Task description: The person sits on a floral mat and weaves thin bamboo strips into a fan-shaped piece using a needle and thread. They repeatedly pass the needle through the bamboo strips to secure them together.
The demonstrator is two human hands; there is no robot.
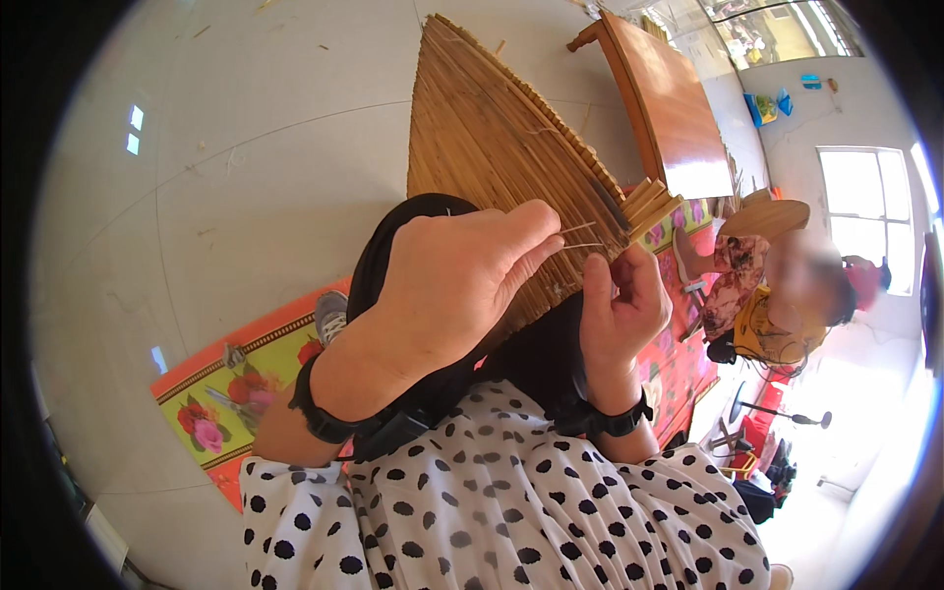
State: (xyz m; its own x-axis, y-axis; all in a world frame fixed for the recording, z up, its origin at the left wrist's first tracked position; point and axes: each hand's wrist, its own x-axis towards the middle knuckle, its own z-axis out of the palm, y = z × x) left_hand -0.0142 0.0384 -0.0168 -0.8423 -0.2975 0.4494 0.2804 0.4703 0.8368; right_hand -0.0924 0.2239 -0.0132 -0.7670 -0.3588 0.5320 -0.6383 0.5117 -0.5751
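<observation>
The left hand (447, 265) is pinching 2 thin pale strands (580, 230), pointing rightward above the long brown straw panel (497, 133); the right hand's (627, 305) grip I cannot tell.

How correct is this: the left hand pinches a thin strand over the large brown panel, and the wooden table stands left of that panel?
The side is wrong: the wooden table stands right of the large brown panel, as the head view shows. The left hand does pinch a thin strand over the panel.
</observation>
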